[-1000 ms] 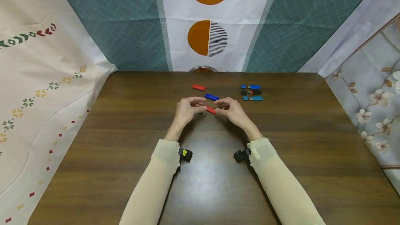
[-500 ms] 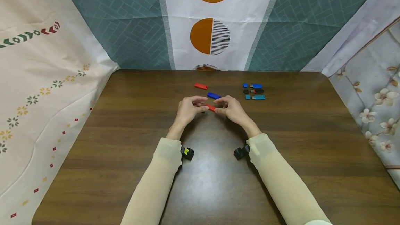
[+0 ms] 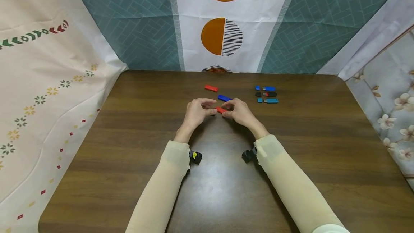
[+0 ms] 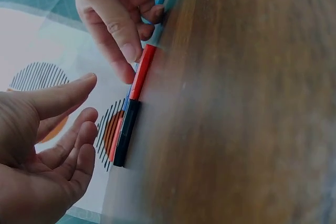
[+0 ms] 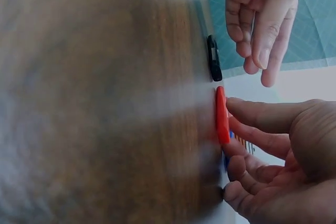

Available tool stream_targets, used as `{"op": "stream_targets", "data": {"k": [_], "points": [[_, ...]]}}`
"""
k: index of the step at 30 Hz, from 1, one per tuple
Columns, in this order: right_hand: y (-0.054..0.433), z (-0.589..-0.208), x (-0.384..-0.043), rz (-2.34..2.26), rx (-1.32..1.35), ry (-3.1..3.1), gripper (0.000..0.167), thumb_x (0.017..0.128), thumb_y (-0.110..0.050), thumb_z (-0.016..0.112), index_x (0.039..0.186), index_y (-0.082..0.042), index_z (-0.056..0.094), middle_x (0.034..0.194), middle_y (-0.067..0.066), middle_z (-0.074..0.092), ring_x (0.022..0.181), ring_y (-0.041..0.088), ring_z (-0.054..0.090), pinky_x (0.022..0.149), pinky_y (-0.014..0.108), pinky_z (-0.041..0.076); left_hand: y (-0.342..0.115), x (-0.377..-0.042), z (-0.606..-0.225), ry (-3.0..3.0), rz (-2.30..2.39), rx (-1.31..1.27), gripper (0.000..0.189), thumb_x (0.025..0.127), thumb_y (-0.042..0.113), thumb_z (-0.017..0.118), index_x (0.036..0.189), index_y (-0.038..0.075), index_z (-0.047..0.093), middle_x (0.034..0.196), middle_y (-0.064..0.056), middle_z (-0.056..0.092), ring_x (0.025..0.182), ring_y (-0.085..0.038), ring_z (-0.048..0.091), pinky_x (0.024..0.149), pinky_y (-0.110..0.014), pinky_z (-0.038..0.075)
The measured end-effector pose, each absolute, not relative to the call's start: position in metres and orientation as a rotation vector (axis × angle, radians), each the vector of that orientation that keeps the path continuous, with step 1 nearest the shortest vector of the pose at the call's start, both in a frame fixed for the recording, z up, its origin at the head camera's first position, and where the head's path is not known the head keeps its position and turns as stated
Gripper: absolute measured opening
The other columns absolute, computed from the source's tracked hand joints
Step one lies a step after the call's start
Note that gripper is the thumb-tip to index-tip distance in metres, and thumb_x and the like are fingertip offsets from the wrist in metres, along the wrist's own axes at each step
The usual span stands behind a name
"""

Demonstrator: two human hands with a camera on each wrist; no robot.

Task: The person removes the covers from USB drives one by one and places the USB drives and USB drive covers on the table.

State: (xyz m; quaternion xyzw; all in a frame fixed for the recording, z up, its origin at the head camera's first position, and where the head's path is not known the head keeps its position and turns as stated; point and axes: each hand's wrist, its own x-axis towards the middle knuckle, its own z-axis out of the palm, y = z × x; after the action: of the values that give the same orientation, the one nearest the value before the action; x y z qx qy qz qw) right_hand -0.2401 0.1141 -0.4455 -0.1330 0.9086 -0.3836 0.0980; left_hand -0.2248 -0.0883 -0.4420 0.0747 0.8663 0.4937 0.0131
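One blue stick (image 3: 223,97) lies between red sticks (image 3: 220,109).

Left sleeve (image 3: 155,193): Long, plain and pale yellow, running the length of the forearm.
Right sleeve (image 3: 288,182): Matching pale yellow cloth, with a white, rounded edge (image 3: 330,228) showing at the bottom of the head view.
Cuffs (image 3: 176,149): Slightly lighter bands with a faint greenish tinge, their inner edges a little uneven.
Left wrist camera (image 3: 197,159): Small, black and blocky, marked with a bright yellow patch (image 3: 194,154).
Right wrist camera (image 3: 247,156): A compact black unit of similar build.
Hands: Left hand (image 3: 196,112) and right hand (image 3: 240,112), both bare from cuff to fingertip.
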Motion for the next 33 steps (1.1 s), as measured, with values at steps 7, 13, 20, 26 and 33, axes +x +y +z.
{"op": "stream_targets", "data": {"k": [7, 13, 20, 26, 33], "points": [[0.1118, -0.4437, -0.2427, -1.078, -0.382, 2.700, 0.036, 0.096, -0.013, 0.077, 0.129, -0.001, 0.071, 0.114, 0.017, 0.059, 0.106, 0.032, 0.055, 0.090, 0.045, 0.048, -0.0832, -0.2275, -0.4407, 2.738, 1.456, 0.240, 0.034, 0.090, 0.017, 0.084, 0.123, 0.010, 0.078, 0.119, -0.006, 0.074, 0.108, -0.023, 0.070, 0.089, -0.040, 0.058], [0.1088, -0.4431, -0.2438, -1.035, -0.386, 2.708, 0.034, 0.096, -0.012, 0.077, 0.128, 0.000, 0.071, 0.112, 0.016, 0.058, 0.103, 0.031, 0.053, 0.091, 0.044, 0.047, -0.0806, -0.2300, -0.4400, 2.758, 1.396, 0.232, 0.033, 0.090, 0.017, 0.083, 0.123, 0.012, 0.078, 0.123, -0.009, 0.069, 0.109, -0.023, 0.069, 0.089, -0.039, 0.057], [0.1060, -0.4425, -0.2440, -1.026, -0.388, 2.714, 0.030, 0.096, -0.008, 0.077, 0.123, 0.001, 0.072, 0.105, 0.015, 0.058, 0.097, 0.029, 0.052, 0.085, 0.041, 0.046, -0.0794, -0.2310, -0.4401, 2.743, 1.399, 0.223, 0.033, 0.090, 0.017, 0.084, 0.123, 0.013, 0.078, 0.123, -0.007, 0.070, 0.109, -0.023, 0.069, 0.089, -0.039, 0.057], [0.1064, -0.4444, -0.2444, -1.032, -0.394, 2.733, 0.024, 0.096, -0.006, 0.075, 0.119, 0.001, 0.073, 0.102, 0.014, 0.059, 0.095, 0.028, 0.053, 0.084, 0.039, 0.046, -0.0791, -0.2305, -0.4397, 2.737, 1.412, 0.229, 0.033, 0.090, 0.018, 0.084, 0.122, 0.013, 0.078, 0.122, -0.007, 0.070, 0.109, -0.023, 0.069, 0.089, -0.039, 0.057], [0.1112, -0.4419, -0.2411, -1.084, -0.404, 2.741, 0.025, 0.097, -0.007, 0.074, 0.121, 0.000, 0.073, 0.103, 0.013, 0.059, 0.094, 0.028, 0.054, 0.082, 0.039, 0.046, -0.0788, -0.2297, -0.4365, 2.740, 1.442, 0.253, 0.034, 0.091, 0.020, 0.083, 0.123, 0.012, 0.078, 0.119, -0.008, 0.071, 0.107, -0.022, 0.069, 0.088, -0.039, 0.057]]}}
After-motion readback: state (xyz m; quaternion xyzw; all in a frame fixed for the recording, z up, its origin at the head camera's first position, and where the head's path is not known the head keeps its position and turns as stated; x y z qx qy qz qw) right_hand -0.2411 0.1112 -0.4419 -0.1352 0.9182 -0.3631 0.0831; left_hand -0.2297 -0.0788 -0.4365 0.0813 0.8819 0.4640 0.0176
